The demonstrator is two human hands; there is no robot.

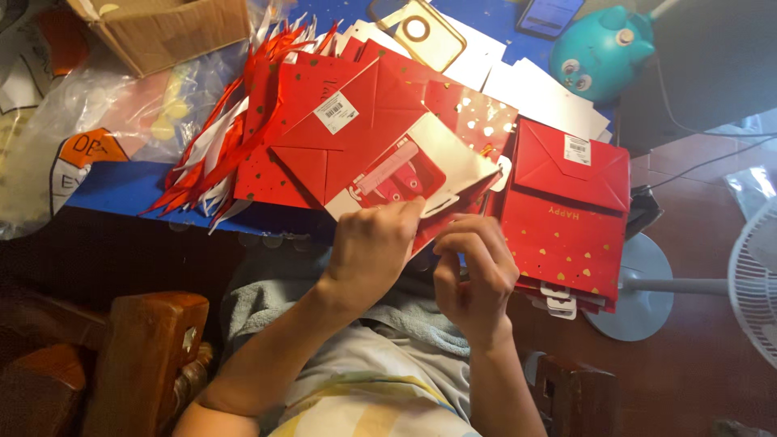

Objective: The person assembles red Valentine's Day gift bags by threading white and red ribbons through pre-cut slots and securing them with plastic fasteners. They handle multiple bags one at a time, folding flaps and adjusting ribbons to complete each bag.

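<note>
My left hand point(374, 243) pinches the near edge of a flat red paper gift bag point(380, 121) with a white inner flap and a barcode sticker, held over the blue table edge. My right hand point(476, 271) is curled just to its right, fingers at the bag's white handle cut-out point(441, 204). A pile of unfolded red bags with gold specks point(275, 121) lies under and left of it. To the right a stack of finished flat red bags with gold hearts point(566, 218) hangs over the table edge.
A cardboard box point(162, 28) and clear plastic bags point(73, 121) sit at the left. White card sheets point(542, 93), a teal round toy point(599, 48) and a phone point(550, 14) lie at the back. A standing fan point(757, 279) is at the right, wooden chair arm point(142, 356) lower left.
</note>
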